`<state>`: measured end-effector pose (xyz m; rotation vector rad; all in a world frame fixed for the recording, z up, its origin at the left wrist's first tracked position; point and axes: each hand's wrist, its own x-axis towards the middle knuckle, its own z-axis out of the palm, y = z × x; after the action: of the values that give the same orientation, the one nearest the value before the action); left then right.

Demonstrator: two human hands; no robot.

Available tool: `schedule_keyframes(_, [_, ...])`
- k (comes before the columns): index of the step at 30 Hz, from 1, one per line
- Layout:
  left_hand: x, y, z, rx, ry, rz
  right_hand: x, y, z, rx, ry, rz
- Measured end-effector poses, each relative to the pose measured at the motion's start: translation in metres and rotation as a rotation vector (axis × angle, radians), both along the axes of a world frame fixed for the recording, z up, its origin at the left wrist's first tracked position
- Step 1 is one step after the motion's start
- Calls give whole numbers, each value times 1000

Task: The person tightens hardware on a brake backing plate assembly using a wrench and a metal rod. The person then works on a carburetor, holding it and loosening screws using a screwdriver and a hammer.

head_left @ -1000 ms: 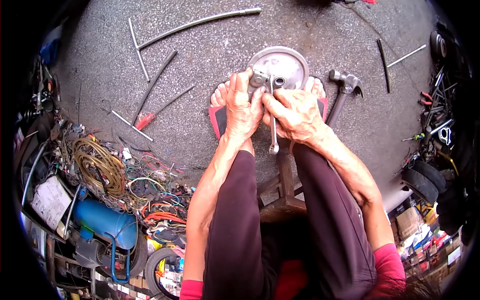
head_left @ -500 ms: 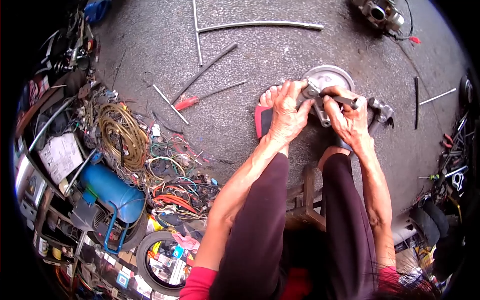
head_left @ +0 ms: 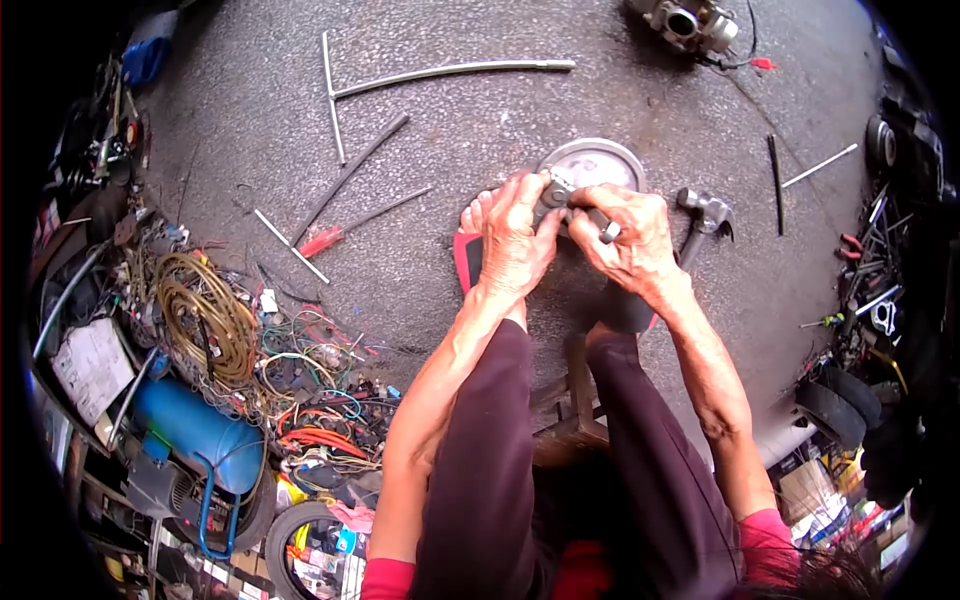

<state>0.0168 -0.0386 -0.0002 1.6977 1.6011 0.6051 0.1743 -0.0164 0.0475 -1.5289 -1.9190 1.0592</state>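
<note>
My left hand curled round the near side of one round metal part beyond my knees; my right hand, wrist bent inward, gripped one metal tool. One hammer crowded my right side; leftward lay one red-handled screwdriver, farther forward one T-shaped bar.

The left hand and right hand block my view of the near part of the metal disc.
</note>
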Motion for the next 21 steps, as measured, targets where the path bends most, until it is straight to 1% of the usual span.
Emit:
schedule_keyframes(1, [0,0,-4,-108,-103,4,1,-2,-2,22,-5,-1])
schedule_keyframes(3, [2,-4,-3,-29,-66,-17,2,-6,-8,63,-8,-3])
schedule_keyframes(5, [3,-6,2,-1,17,-69,3,-8,-3,31,-21,-25])
schedule_keyframes(6, [5,-8,10,-6,-1,-82,6,-9,0,9,-25,-30])
schedule_keyframes(7, [6,-15,-1,-16,-167,-68,8,-14,2,-21,-30,-36])
schedule_keyframes(8, [7,-20,-2,-68,-211,-54,12,-21,-5,7,-38,-40])
schedule_keyframes(9, [10,-21,0,-117,-257,-40,16,-26,-6,-44,-64,-29])
schedule_keyframes(10, [10,-21,-2,-59,-201,-74,17,-32,-7,-29,-5,-70])
schedule_keyframes(11, [12,-21,-1,-125,-210,-46,17,-36,-7,-10,54,-113])
schedule_keyframes(13, [13,-20,-1,-108,-248,-30,22,-43,-5,-16,6,-74])
schedule_keyframes(14, [13,-20,1,-112,-237,-15,22,-46,-14,125,46,-86])
schedule_keyframes(15, [15,-21,3,-104,-232,12,21,-50,-13,118,62,-100])
schedule_keyframes(17, [17,-22,6,-84,-217,59,21,-58,-10,124,3,-107])
schedule_keyframes(18, [17,-20,11,-15,-99,15,16,-67,-10,16,104,-197])
schedule_keyframes(21, [18,-27,4,-155,-103,64,13,-76,-7,-17,117,-206])
